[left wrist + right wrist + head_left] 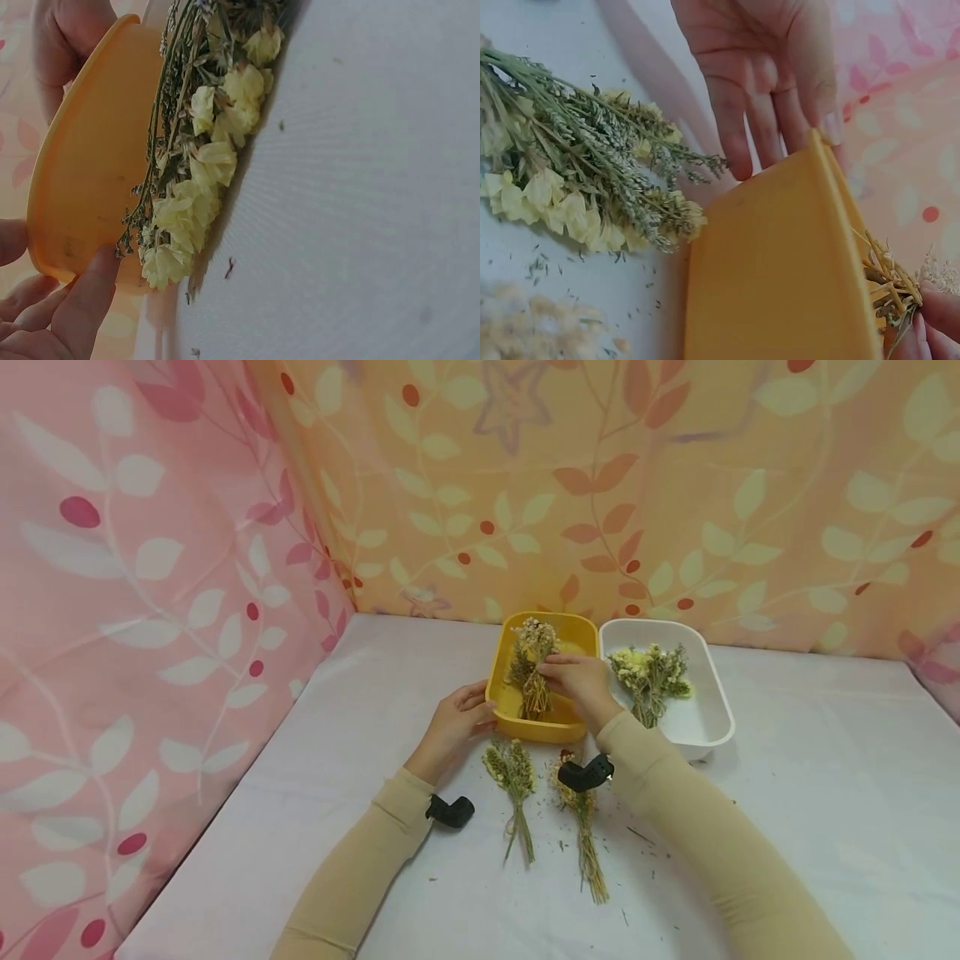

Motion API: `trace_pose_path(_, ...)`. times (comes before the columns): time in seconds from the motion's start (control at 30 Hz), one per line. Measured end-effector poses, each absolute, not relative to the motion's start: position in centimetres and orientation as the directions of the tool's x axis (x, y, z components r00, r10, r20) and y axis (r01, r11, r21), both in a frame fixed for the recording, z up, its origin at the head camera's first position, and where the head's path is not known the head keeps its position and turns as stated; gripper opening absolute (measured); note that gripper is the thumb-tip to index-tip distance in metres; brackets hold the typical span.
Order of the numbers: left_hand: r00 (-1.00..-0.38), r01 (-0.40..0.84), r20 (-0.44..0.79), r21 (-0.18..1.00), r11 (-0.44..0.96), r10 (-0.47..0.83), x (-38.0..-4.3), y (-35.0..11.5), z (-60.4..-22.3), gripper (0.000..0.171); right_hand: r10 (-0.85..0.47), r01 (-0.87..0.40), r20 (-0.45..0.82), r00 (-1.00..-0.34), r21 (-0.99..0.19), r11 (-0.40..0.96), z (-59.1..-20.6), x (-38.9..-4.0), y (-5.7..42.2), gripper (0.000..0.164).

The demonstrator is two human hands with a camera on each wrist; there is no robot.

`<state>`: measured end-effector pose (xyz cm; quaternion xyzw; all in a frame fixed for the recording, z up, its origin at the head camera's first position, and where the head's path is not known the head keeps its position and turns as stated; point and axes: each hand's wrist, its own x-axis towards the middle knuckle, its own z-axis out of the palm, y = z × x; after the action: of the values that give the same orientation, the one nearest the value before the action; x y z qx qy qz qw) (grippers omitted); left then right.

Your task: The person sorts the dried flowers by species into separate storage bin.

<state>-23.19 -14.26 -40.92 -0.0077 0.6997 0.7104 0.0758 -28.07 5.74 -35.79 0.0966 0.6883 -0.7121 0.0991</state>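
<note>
My right hand (579,681) pinches the stems of a small dried-flower bunch (536,639) with pale heads, over the inside of a yellow plastic container (504,723). My left hand (457,720) holds that container at its near left corner. In the right wrist view its thumb lies on the rim and its fingers (763,131) against the outer wall. Just in front lie two more bunches: one with pale yellow flowers and green sprigs (513,772), the other with tan stems (585,835), partly covered by the right wrist camera.
A white container (717,702) stands right of the yellow one, with a bunch of yellow dried flowers (651,675) in it. Stem scraps (641,836) are scattered on the white tablecloth (315,735). Patterned cloth (480,485) hangs behind and at the left.
</note>
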Motion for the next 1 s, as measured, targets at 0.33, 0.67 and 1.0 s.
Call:
trace_pose_path(0.33, -0.988, -0.116, -0.114, 0.993, -0.017, 0.106, -23.3, -14.3, -41.1, 0.052, 0.033, 0.266, -0.267, -0.963, -0.964, -0.028, -37.0, -28.8, 5.1, 0.04)
trace_pose_path(0.67, -0.989, -0.114, -0.112, 0.993, -0.013, 0.096, -23.2, -14.4, -41.0, 0.051, 0.038, 0.274, -0.273, -0.961, -0.962, -0.001, -37.5, -29.0, 4.9, 0.039)
trace_pose_path(1.0, -0.989, -0.116, -0.116, 0.993, 0.006, 0.092, -23.2, -14.3, -41.0, 0.051, 0.068, 0.25, -0.242, -0.968, -0.955, 0.157, -38.2, -28.8, 4.7, 0.037)
